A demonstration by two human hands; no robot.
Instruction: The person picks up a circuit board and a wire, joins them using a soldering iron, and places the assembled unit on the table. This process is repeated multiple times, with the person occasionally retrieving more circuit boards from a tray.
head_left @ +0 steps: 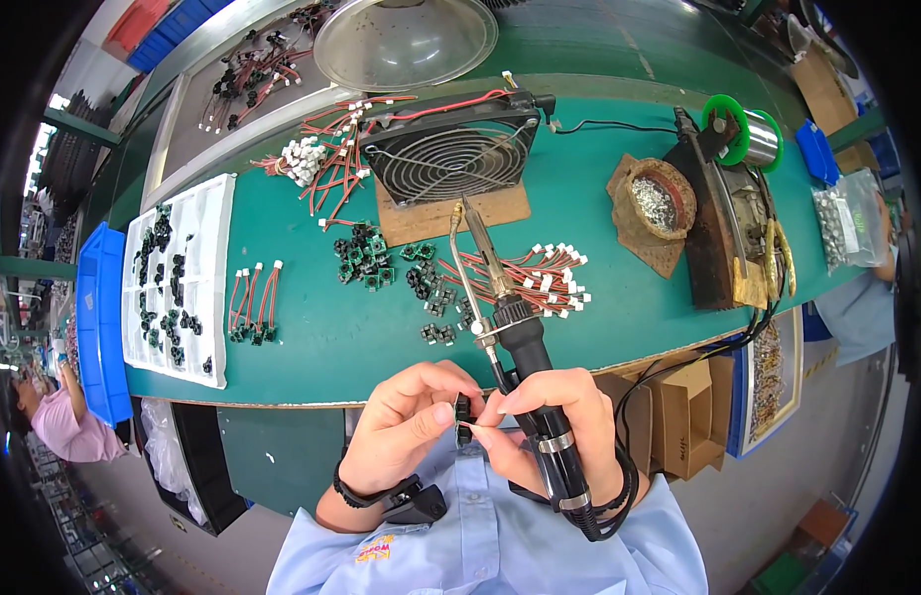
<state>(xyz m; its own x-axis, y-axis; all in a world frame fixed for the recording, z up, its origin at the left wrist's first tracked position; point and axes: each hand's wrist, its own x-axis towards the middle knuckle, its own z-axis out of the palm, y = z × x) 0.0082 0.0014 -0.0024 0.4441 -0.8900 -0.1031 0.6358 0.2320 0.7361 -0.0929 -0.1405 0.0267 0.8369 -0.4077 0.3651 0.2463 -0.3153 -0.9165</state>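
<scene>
Close to my body, just off the bench's near edge, my left hand (pixel 413 421) pinches a small circuit board with black parts (pixel 463 409). My right hand (pixel 569 426) is wrapped round a black-handled soldering iron (pixel 523 342). Its thumb and forefinger also meet at the board's right side; what they pinch there is too small to make out. The iron points away from me, with a thin metal tube (pixel 464 268) alongside its shaft. Beyond my hands lie loose small black-and-green boards (pixel 363 256) and a bunch of red-and-black wires with white plugs (pixel 550 278).
A black fan (pixel 455 154) stands on brown board at the back. To the right are a dish of metal bits (pixel 656 203), an iron stand (pixel 713 218) and a green solder spool (pixel 741 134). At left are a white tray (pixel 178 357) and a blue bin (pixel 101 327).
</scene>
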